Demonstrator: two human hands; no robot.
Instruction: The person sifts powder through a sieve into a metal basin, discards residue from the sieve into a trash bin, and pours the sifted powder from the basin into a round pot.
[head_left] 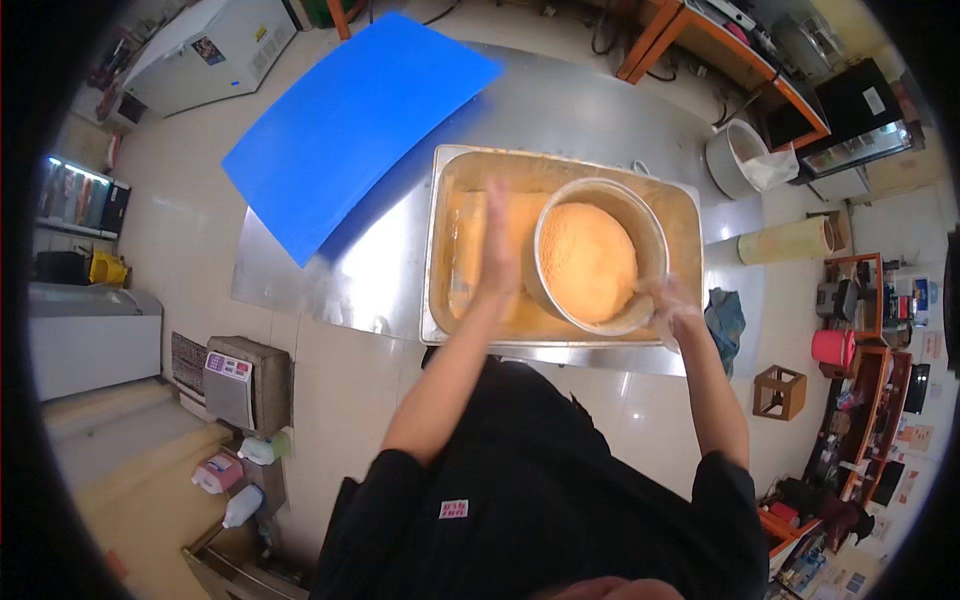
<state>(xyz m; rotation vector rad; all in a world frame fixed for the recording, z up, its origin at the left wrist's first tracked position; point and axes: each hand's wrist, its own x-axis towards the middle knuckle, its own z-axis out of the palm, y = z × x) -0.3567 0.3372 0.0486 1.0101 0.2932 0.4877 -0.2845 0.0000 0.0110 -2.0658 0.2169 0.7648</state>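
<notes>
A deep rectangular metal tray (437, 250) with orange powder over its bottom lies on the steel table. Inside its right half is a round metal sieve (655, 222), partly filled with fine orange powder (587, 262); whatever lies under that powder is hidden. My right hand (672, 308) grips the sieve's rim at the lower right and seems to wear a thin clear glove. Held upright over the tray, my left hand (499, 245) is just left of the sieve, fingers stretched out and smeared by motion. Whether it touches the sieve wall I cannot tell.
A large blue board (360, 125) overlaps the steel table's (590, 105) far left. At the right end stand a pot (733, 160) with a white bag, a pale yellow roll (785, 242) and a dark green cloth (723, 325). Orange-framed shelving and a chest freezer stand farther out.
</notes>
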